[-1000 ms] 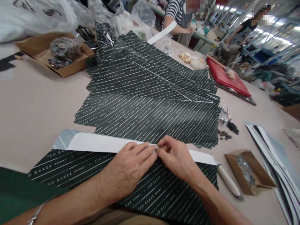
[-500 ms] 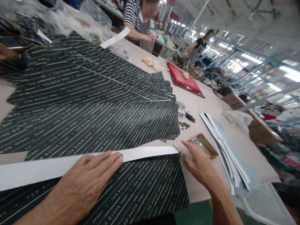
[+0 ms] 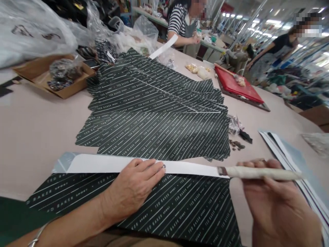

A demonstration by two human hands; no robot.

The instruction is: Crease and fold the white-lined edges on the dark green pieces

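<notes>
My left hand (image 3: pixel 138 185) lies with fingers stretched flat on a long white strip (image 3: pixel 97 164). A small round shiny piece (image 3: pixel 163 166) shows at its fingertips. The strip runs along the upper edge of a dark fabric panel (image 3: pixel 185 209) printed with white diagonal lines and lettering. At the strip's right end, my right hand (image 3: pixel 277 202) is palm up, closed around a tool with a pale wrapped handle (image 3: pixel 267 173) and a short dark metal end, its exact kind unclear. That metal end is at the strip. Behind lies a pile of matching dark panels (image 3: pixel 159 133).
At the left is a cardboard box (image 3: pixel 64 91) with plastic-wrapped parts. More white strips (image 3: pixel 277 151) lie at the right, beyond small dark scraps (image 3: pixel 236 144). A red board (image 3: pixel 239 85) sits farther back. A person in stripes (image 3: pixel 177 20) stands across the table.
My right hand, earlier at the panel's corner without a visible tool, now holds the pale-handled tool. My left hand stays flat on the strip. The view has shifted left.
</notes>
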